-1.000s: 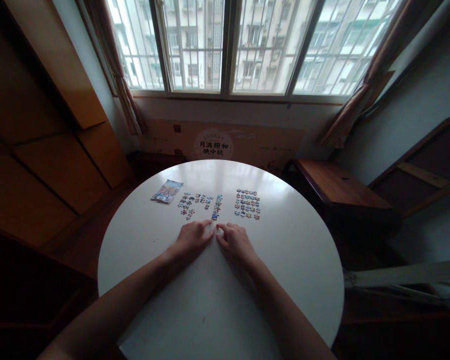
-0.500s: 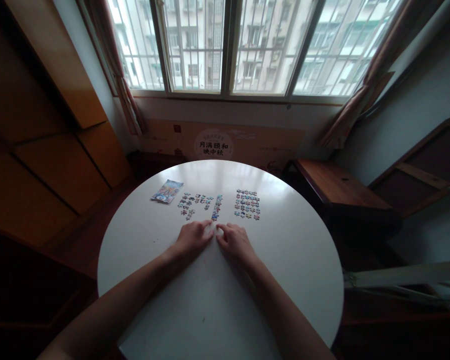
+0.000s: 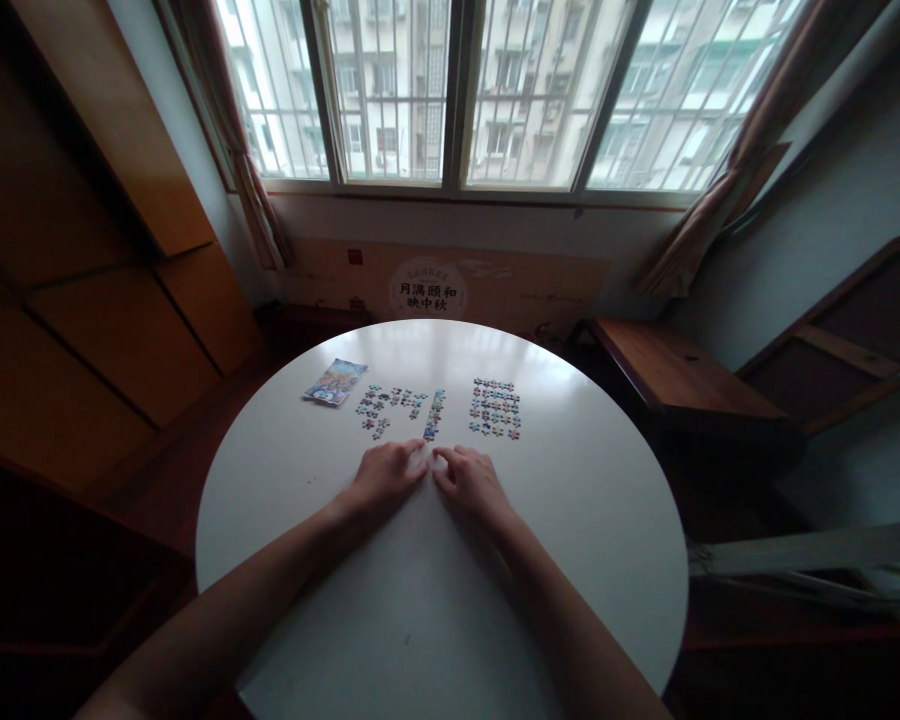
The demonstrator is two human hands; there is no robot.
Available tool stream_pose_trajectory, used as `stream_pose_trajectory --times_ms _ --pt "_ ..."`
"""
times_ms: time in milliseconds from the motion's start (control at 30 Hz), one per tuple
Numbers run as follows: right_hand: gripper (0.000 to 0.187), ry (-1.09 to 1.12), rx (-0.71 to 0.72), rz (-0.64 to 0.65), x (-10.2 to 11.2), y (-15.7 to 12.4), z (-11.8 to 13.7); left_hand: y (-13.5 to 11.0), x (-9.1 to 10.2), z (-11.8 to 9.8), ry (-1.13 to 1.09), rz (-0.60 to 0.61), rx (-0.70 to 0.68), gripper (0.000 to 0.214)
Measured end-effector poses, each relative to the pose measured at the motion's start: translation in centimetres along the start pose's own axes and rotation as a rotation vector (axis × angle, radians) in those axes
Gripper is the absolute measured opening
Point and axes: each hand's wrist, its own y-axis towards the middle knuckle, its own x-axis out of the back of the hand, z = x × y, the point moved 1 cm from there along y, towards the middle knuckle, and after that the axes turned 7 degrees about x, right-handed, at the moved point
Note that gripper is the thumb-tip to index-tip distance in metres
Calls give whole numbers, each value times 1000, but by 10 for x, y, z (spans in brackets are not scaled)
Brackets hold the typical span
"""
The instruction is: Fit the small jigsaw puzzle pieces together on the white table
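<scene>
Both my hands rest on the round white table (image 3: pixel 570 540), side by side, fingertips almost touching. My left hand (image 3: pixel 385 477) has its fingers curled and pinched toward my right hand (image 3: pixel 469 480), whose fingers are pinched the same way. What they hold between the fingertips is too small to make out. Just beyond the fingertips lies a short joined strip of puzzle pieces (image 3: pixel 434 413). Loose puzzle pieces (image 3: pixel 385 407) are scattered to its left, and several more pieces (image 3: pixel 495 408) lie in rows to its right.
A small colourful picture card (image 3: pixel 335 382) lies at the table's far left. A wooden bench (image 3: pixel 675 375) stands to the right of the table, wooden cabinets (image 3: pixel 105 330) to the left. Barred windows (image 3: pixel 457 90) and curtains fill the back wall.
</scene>
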Motion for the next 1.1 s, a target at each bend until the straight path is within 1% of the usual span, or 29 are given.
stream_pose_trajectory --times_ms 467,733,933,1100 --pt "34 -2 -8 3 0 0 0 -2 5 -4 -42 42 52 42" --pt "34 -8 -2 -9 -2 1 -1 -2 6 -4 -29 36 24 41" --pt "34 -15 -12 19 -1 2 -1 -1 6 -5 -28 49 46 42" --pt "34 -14 -9 17 1 1 0 -1 3 -3 -17 24 14 42"
